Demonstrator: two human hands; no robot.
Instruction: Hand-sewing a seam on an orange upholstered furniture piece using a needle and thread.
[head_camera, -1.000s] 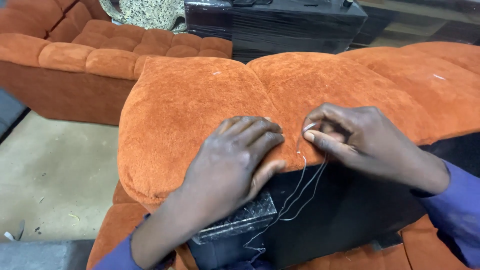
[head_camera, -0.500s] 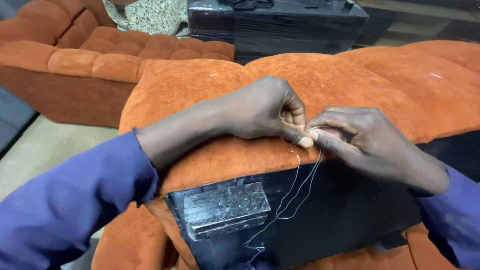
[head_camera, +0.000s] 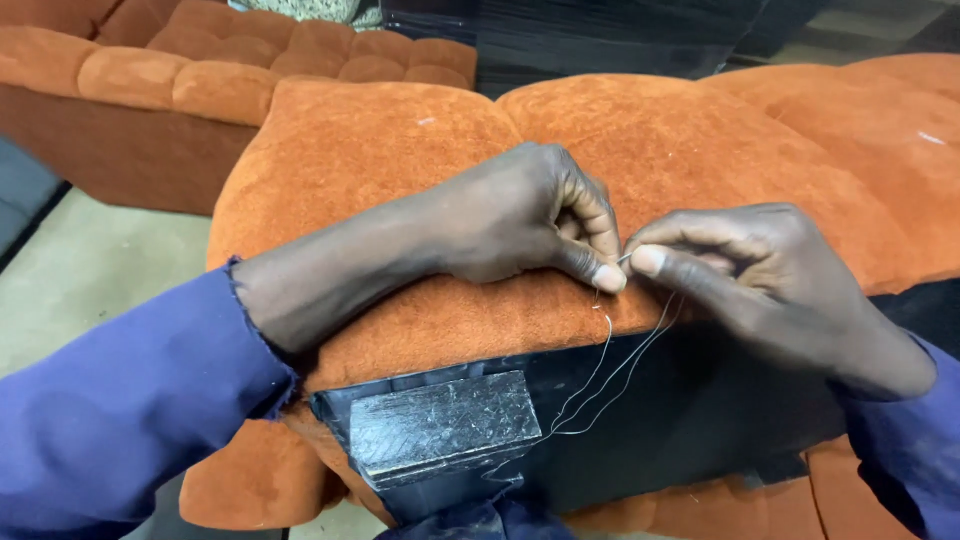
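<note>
Nearest, below the hands, thin white thread loops down over a black plastic-wrapped panel. The left hand and right hand meet fingertip to fingertip on the front edge of a plump orange velvet cushion, both pinching a small needle with the thread. Beyond the left hand stands an orange tufted sofa.

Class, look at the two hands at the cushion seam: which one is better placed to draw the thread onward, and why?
Probably the right hand: its fingertips pinch the thread at the seam, loops hanging below. The left hand presses the orange cushion steady.
</note>
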